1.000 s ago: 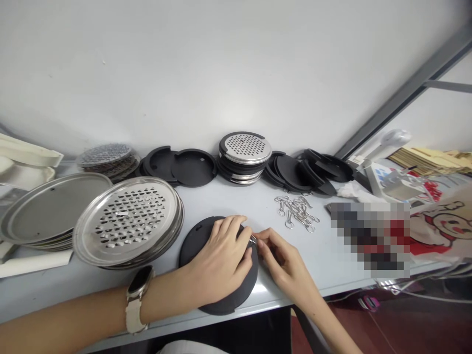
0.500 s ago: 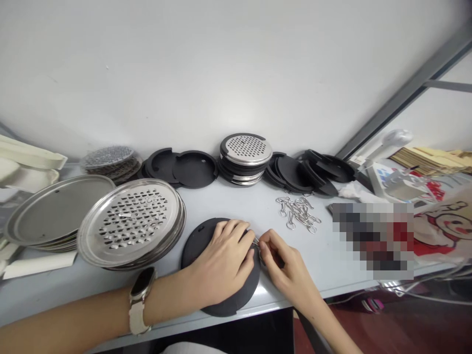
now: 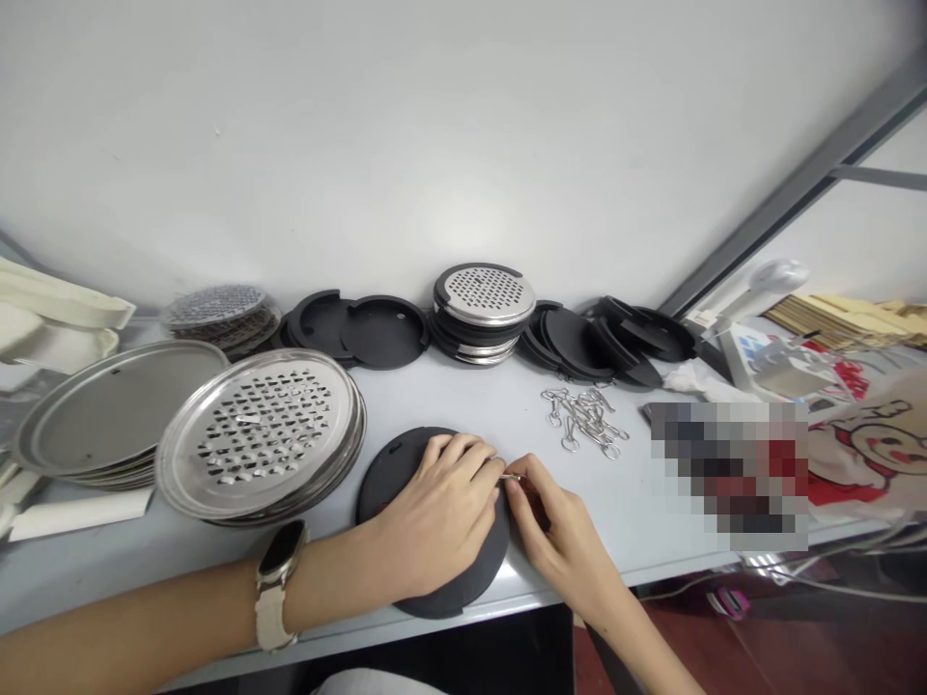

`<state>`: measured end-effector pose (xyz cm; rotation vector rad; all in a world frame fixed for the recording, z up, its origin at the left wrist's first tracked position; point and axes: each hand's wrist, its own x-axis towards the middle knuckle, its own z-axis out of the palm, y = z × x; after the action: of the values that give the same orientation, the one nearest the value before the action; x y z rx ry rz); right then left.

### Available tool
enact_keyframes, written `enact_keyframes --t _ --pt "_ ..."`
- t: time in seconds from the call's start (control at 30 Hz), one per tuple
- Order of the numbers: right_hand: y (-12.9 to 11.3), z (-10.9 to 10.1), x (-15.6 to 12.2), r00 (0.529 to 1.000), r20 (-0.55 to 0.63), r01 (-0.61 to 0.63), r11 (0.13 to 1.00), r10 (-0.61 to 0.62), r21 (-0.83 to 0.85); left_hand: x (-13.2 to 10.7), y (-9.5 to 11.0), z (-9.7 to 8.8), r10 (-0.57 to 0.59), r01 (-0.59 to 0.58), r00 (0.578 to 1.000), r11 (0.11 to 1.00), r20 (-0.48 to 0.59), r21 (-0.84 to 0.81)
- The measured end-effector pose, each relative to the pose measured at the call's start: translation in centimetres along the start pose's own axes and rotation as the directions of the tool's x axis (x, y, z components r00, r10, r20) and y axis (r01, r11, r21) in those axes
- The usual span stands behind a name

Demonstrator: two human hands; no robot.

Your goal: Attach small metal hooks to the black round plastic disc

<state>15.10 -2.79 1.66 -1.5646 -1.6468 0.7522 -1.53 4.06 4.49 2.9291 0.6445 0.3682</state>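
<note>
A black round disc (image 3: pixel 395 468) lies flat near the table's front edge. My left hand (image 3: pixel 438 516) rests on top of it, fingers curled over its right rim and pressing it down. My right hand (image 3: pixel 554 536) is at the disc's right edge, its fingertips pinched on a small metal wire clip (image 3: pixel 511 477) that meets the rim beside my left fingertips. A smartwatch with a pale strap (image 3: pixel 279 569) is on my left wrist.
A stack of perforated steel plates (image 3: pixel 257 434) and plain steel trays (image 3: pixel 108 405) sit at the left. Black discs (image 3: pixel 380 330), a steel-topped stack (image 3: pixel 482 294) and more black discs (image 3: pixel 608 333) line the wall. Loose wire clips (image 3: pixel 586 417) lie right of centre. Clutter fills the far right.
My right hand has drawn in closer to the disc's rim and the clip now sits against my left fingertips. The left hand stays on the disc.
</note>
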Motion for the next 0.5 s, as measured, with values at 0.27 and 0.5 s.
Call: enact_keyframes --t 0.27,0.5 --pt "0.1 -0.1 -0.3 1.0 -0.013 -0.011 0.999 0.011 -0.03 0.0 -0.2 0.2 0.015 -0.018 0.999 0.994 0.034 0.112" --pt "0.2 -0.1 -0.4 1.0 -0.009 0.009 0.996 -0.01 -0.086 0.0 -0.5 1.0 0.004 -0.004 1.0 0.999 -0.012 0.043"
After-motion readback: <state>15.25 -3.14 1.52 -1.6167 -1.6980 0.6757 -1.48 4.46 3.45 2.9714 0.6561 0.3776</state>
